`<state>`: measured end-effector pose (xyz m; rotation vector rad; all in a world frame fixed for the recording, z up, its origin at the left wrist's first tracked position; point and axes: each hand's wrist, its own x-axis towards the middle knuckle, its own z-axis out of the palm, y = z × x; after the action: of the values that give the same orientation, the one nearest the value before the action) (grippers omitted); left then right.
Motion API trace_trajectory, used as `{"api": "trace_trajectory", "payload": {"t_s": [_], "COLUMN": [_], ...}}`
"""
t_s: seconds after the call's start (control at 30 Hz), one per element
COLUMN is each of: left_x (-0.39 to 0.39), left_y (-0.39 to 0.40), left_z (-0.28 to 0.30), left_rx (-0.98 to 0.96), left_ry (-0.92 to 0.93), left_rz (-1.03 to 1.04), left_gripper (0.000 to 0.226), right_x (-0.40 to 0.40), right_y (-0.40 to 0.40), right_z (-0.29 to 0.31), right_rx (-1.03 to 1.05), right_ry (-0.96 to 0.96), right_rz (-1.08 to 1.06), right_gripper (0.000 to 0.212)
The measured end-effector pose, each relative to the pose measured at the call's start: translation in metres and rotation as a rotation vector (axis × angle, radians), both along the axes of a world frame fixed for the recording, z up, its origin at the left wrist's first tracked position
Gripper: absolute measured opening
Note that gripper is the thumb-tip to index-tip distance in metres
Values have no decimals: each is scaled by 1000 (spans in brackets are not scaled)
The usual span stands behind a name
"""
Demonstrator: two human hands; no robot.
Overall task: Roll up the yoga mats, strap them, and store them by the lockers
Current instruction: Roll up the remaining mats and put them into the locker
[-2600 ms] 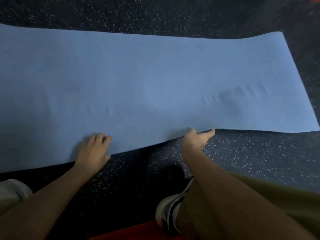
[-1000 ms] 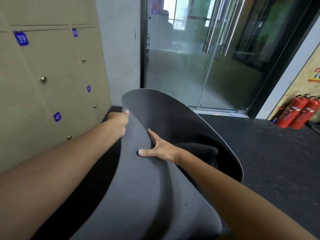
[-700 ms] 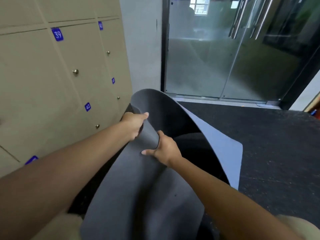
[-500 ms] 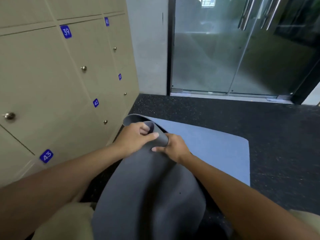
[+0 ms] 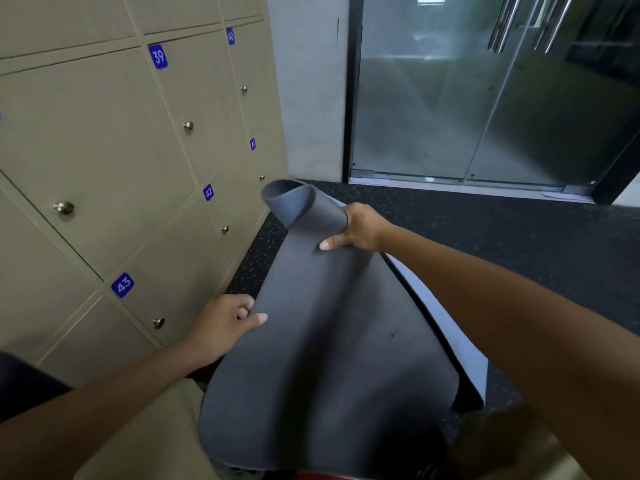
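A dark grey yoga mat with a lighter blue underside drapes in front of me, its far end curled into a loose tube. My right hand grips that curled end, thumb pressed on the grey face. My left hand holds the mat's left edge lower down, thumb on top and fingers under it. Beige numbered lockers stand close on the left.
Dark speckled rubber floor stretches to the right. A grey wall pillar and glass doors with metal handles lie straight ahead. My knees in light trousers show at the bottom.
The oldest frame shows a blue mat flat on the floor; since then I face the lockers with a grey mat. My left hand slid down its left edge while the right kept the curled end.
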<state>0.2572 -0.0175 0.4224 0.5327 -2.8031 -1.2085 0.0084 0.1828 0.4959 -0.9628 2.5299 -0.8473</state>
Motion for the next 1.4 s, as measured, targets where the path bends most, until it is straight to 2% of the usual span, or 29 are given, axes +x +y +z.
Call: {"api": "trace_trajectory", "payload": {"t_s": [0.17,0.27,0.37,0.43,0.53,0.6,0.67,0.77,0.83,0.97,1.03,1.1,1.13,1.23,1.3,1.4], "left_x": [-3,-18,-43,-60,-84,-95,-99,-102,-104,-106,-104,-98,-94,-87,-78,-64], "left_y": [22,42,48,52,54,53,51,53,55,52,50,50,49,39,35,34], "left_z": [22,41,61,76,98,110,122,138,150,169,174,176,175,167,162,153], "left_rx": [22,112,249,247,206,229,249,298,345,411,401,380,358,306,283,230], "left_ry": [108,180,188,181,148,120,104,137,184,244,253,255,257,265,268,223], "left_rz": [-78,-11,155,233,308,364,435,532,592,654,666,677,680,681,664,612], "left_gripper": [37,45,30,20,22,18,26,34,47,71,74,69,65,45,24,19], "right_x": [2,12,32,49,80,102,124,157,177,214,228,235,236,230,223,213], "right_y": [6,12,27,42,72,91,106,111,106,96,97,104,109,132,147,159], "right_z": [-4,-15,-20,-18,-20,-23,-27,-35,-41,-37,-31,-28,-28,-31,-33,-34], "right_rx": [-147,-128,-135,-152,-182,-196,-228,-295,-316,-349,-341,-293,-256,-126,-89,2], "right_ry": [-51,-78,-111,-148,-232,-274,-322,-374,-376,-337,-275,-163,-86,189,207,186], "right_rz": [-159,-154,-138,-103,-71,-60,-40,10,54,83,75,69,49,-52,-128,-149], "right_gripper": [78,93,88,83,82,90,102,135,152,156,153,136,119,48,12,38]}}
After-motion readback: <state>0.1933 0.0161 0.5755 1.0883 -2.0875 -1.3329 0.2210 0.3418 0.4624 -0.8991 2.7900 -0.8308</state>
